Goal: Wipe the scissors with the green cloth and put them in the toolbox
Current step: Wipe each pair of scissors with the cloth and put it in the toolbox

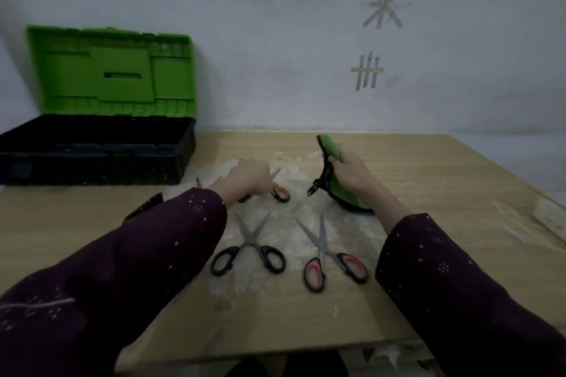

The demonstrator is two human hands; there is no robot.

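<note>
Note the right hand (352,173) curled round the bunched green cloth (332,148), raised off the table (444,193), presumably ready for wiping. Black strip (320,180) hanging beside the cloth: trim or a scissor handle, cannot tell. Note the left hand (249,173) reaching down over the orange-handled scissors (281,194); fingers hidden behind the hand's back, so gripping or spread cannot be told. Judged as pick-up of the next pair. Nearer the body, flat with blades apart: black-handled scissors (248,249) and pink-handled scissors (335,266), within reach, not yet stowed. Far left: toolbox (98,144), green lid propped open to receive them.
</note>
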